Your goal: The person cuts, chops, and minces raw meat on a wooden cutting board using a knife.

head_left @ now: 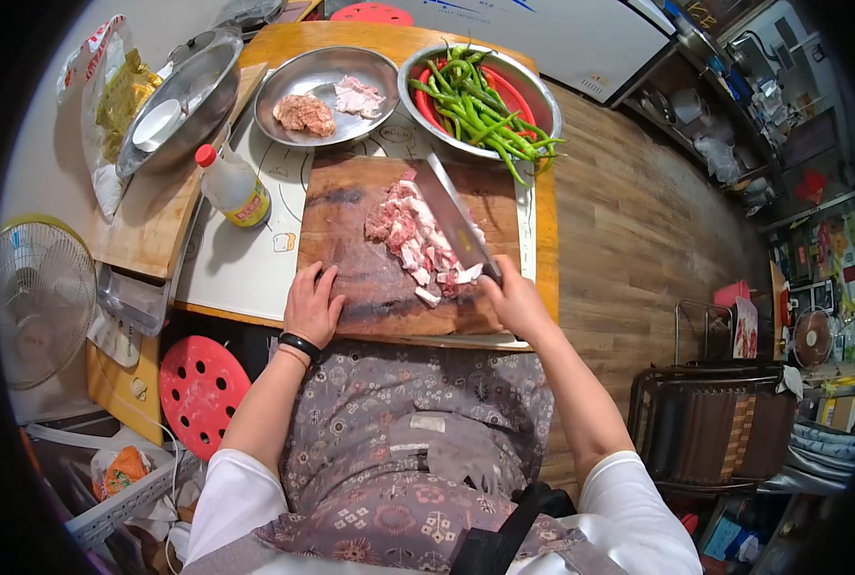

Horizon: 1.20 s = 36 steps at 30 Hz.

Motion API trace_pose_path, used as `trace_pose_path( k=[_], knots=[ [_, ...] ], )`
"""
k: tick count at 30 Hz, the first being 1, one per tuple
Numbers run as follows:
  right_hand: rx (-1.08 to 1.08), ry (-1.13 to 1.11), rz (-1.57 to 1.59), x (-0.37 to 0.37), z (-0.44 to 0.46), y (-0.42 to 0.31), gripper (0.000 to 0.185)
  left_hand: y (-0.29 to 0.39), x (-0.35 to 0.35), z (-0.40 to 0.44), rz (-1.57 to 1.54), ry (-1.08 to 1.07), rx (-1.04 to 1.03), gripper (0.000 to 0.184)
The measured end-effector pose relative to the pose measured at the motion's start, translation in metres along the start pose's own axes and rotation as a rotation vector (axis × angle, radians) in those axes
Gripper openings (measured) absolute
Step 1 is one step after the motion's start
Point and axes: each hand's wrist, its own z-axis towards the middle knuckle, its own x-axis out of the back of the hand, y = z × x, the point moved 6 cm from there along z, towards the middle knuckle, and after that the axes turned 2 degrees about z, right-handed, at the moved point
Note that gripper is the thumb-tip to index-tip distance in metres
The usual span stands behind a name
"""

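Observation:
A wooden cutting board lies on the table in front of me, with a heap of chopped raw meat, pink with white fat, across its middle. My right hand grips the handle of a cleaver at the board's right side. The blade slants up and left along the heap's right edge, hiding some of the pieces. Flat on the board's front left corner, my left hand rests with its fingers apart and holds nothing.
Behind the board stand a steel plate with minced meat and a steel bowl of green peppers. A red-capped bottle stands left of the board. Further left are a metal basin and a fan.

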Motion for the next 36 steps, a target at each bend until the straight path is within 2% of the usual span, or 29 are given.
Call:
trace_pose_path(
  k=[1, 2, 4, 5, 7, 8, 11, 16, 18, 20, 21, 22, 25, 26, 28, 29, 30, 32, 33, 34, 36],
  knots=[
    [0.086, 0.119, 0.077, 0.011, -0.007, -0.003, 0.036, -0.001, 0.0, 0.002, -0.004, -0.001, 0.008, 0.047],
    [0.083, 0.115, 0.073, 0.014, -0.015, 0.002, 0.036, -0.001, 0.0, 0.003, -0.01, 0.0, 0.016, 0.048],
    [-0.29, 0.106, 0.456, 0.013, -0.046, 0.036, 0.03, -0.001, -0.001, 0.001, -0.012, 0.003, 0.013, 0.048],
    [-0.292, 0.111, 0.452, 0.009, -0.058, 0.046, 0.03, -0.001, 0.0, 0.003, -0.005, 0.015, 0.006, 0.048],
    [-0.538, 0.096, 0.924, -0.018, -0.085, 0.079, 0.022, -0.001, -0.001, 0.004, 0.002, 0.018, 0.002, 0.048],
    [-0.634, 0.09, 1.015, -0.029, -0.096, 0.088, 0.022, -0.001, -0.001, 0.003, 0.016, 0.017, 0.004, 0.048],
    [-0.633, 0.062, 1.146, -0.046, -0.102, 0.077, 0.02, -0.001, -0.001, 0.004, 0.009, 0.012, 0.008, 0.048],
    [-0.539, 0.003, 1.116, -0.06, -0.057, 0.055, 0.02, -0.001, -0.001, 0.004, 0.012, 0.022, 0.017, 0.048],
    [-0.421, -0.044, 1.012, -0.064, -0.032, 0.041, 0.02, -0.002, -0.001, 0.003, 0.0, 0.013, 0.013, 0.048],
    [-0.31, -0.03, 0.909, -0.057, -0.014, 0.012, 0.025, -0.003, 0.0, 0.003, -0.005, 0.012, 0.021, 0.048],
    [-0.264, -0.002, 0.841, -0.057, -0.006, 0.003, 0.039, -0.002, 0.0, 0.004, -0.012, 0.008, 0.02, 0.048],
    [-0.262, -0.004, 0.842, -0.057, -0.003, -0.009, 0.039, -0.002, 0.001, 0.004, -0.009, 0.009, 0.021, 0.048],
    [-0.013, 0.073, 0.376, -0.056, 0.01, -0.033, 0.046, -0.001, 0.003, 0.003, -0.019, 0.03, -0.003, 0.047],
    [-0.013, 0.072, 0.371, -0.061, 0.011, -0.021, 0.046, 0.0, 0.002, 0.003, -0.023, 0.031, -0.002, 0.047],
    [0.039, 0.048, 0.266, -0.042, 0.013, -0.044, 0.049, -0.001, 0.003, 0.004, -0.029, 0.034, -0.006, 0.047],
    [-0.08, -0.02, 0.371, -0.032, 0.008, -0.049, 0.048, -0.003, 0.003, 0.005, -0.03, 0.035, 0.0, 0.047],
    [-0.082, -0.027, 0.367, -0.025, 0.003, -0.053, 0.048, -0.002, 0.005, 0.005, -0.036, 0.033, 0.004, 0.047],
    [0.135, 0.192, 0.408, -0.002, -0.012, -0.065, 0.043, 0.0, 0.004, 0.002, -0.046, 0.026, 0.012, 0.047],
    [0.169, 0.244, 0.455, -0.01, -0.016, -0.056, 0.04, 0.0, 0.003, 0.002, -0.036, 0.023, 0.015, 0.047],
    [0.141, 0.293, 0.246, -0.022, -0.018, -0.041, 0.043, -0.001, 0.003, 0.003, -0.025, 0.021, 0.014, 0.047],
    [0.031, -0.024, 0.087, -0.05, 0.001, -0.01, 0.035, 0.0, 0.003, 0.004, -0.018, 0.026, 0.001, 0.047]
  ],
)
